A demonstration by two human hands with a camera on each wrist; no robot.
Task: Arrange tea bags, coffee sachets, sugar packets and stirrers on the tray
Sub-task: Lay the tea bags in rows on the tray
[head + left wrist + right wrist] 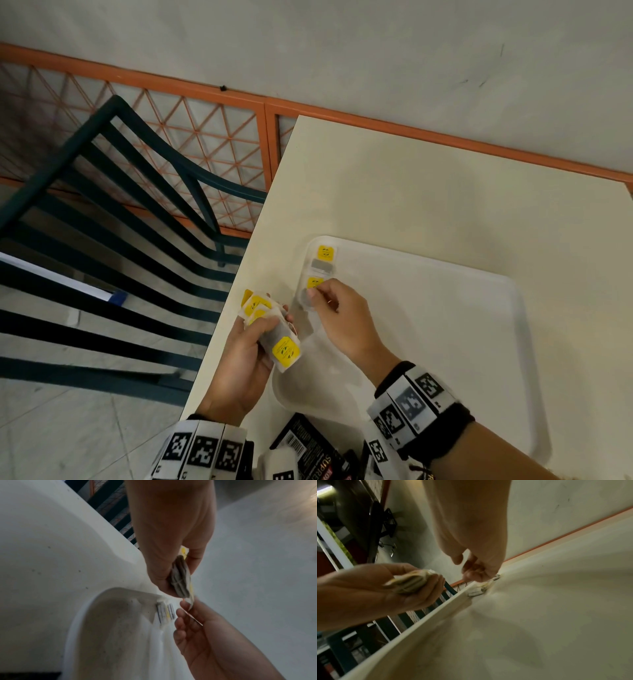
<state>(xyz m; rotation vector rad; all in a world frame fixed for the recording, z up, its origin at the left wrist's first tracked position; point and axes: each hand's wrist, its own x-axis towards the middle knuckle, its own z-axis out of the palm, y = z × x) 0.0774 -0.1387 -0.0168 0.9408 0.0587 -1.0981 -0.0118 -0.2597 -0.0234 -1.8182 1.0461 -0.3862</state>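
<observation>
Cream table under a pale wall forms the setting, with a white tray laid on it. Fingertips of the right hand are closed in a pinch on a tea bag with a yellow tag, held at the tray's far-left corner, touching the near end of a short row of bags already laid along the left rim. A stack of tea bags is clamped between thumb and curled fingers of the left hand — held above the table edge, just left of the tray. Marker-printed bands are worn on both wrists. Black sachets lie near the bottom edge between the forearms. Beyond the table's left side a dark slatted chair and an orange lattice rail are seen.
</observation>
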